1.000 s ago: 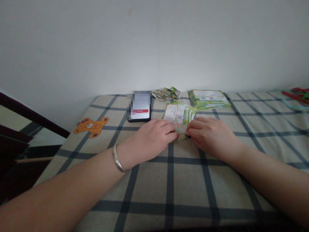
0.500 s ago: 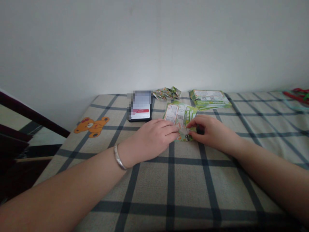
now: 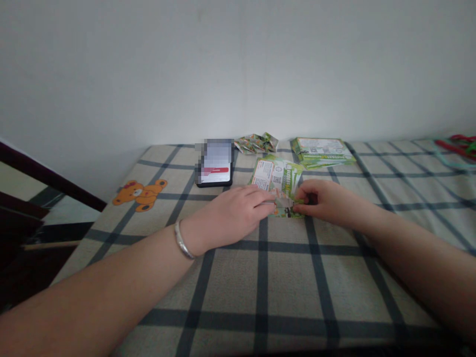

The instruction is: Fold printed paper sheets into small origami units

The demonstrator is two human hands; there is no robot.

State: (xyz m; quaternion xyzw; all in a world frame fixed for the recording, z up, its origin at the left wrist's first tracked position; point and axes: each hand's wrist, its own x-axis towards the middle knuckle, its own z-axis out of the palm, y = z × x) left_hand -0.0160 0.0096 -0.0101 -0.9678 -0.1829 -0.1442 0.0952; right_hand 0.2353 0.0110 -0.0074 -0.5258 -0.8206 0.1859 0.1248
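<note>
Pale, plain wall point(image 3: 238, 69) rises behind a table point(image 3: 230, 292) covered in a beige cloth with dark blue checks. Near the middle of it, between the person's two hands and slightly beyond them, lies a green printed sheet point(image 3: 284, 173) with white panels and a square code, its near edge reaching down among the fingers. The left hand point(image 3: 240, 214), with a silver bangle point(image 3: 183, 240) at the wrist, rests palm down over the sheet's lower left part, fingers together and gently bent; whether they grip anything cannot be told. At the sheet's lower right, the right hand point(image 3: 316, 201) is curled, thumb and forefinger brought together on the end of a small pale piece point(image 3: 284, 203), which spans the narrow gap to the left fingertips and lies over the sheet. Beyond the left hand is a phone point(image 3: 217, 171), its lit screen partly blurred out; just beside it, by the wall, sits a cluster of small foil packets point(image 3: 256, 144). Farther right, a stack of similar green sheets point(image 3: 323, 152) lies near the wall. An orange bear picture point(image 3: 140, 195) marks the cloth at left, and red and green items point(image 3: 461, 148) show at the far right edge.
</note>
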